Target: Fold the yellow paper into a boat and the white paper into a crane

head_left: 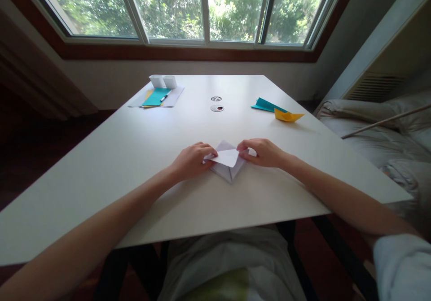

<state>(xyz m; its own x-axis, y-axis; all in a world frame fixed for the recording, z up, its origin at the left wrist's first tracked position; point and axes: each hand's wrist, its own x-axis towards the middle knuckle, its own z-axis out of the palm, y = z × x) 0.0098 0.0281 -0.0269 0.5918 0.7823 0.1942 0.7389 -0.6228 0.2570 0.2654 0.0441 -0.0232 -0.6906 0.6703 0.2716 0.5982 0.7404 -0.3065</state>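
Pinching a folded white paper (227, 163) from both sides, the left hand (191, 161) and right hand (264, 153) are closing their fingertips narrowly on its creased flaps; the piece is lying flat as a pointed, kite-like shape near the front edge of the smooth white table (134, 157). Beyond the paper to the right, a teal folded sheet (266, 105) and a yellow paper boat (287, 116) are touching each other. Far beyond it to the left, a pen (164, 97) is resting on flat teal paper (155, 97).
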